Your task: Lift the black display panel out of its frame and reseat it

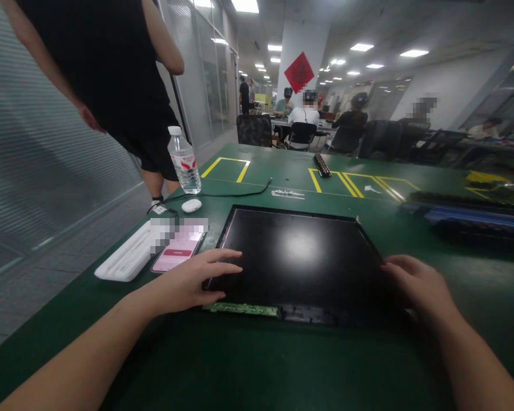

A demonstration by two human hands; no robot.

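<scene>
A black flat screen panel [297, 257] lies face up on the green table [257, 365], with a green circuit strip [241, 309] along its near edge. My left hand [197, 279] rests on the panel's near left corner, fingers stretched across the surface and thumb at the edge. My right hand [420, 285] grips the panel's right edge, fingers curled over it.
Left of the panel lie a phone [179, 253] with a pink screen and a white tray [131, 257]. Behind them are a white mouse [191, 205], a black cable [223, 194] and a water bottle [184, 161]. A person in black [111, 74] stands at the table's left. Black and blue parts [475, 217] lie at right.
</scene>
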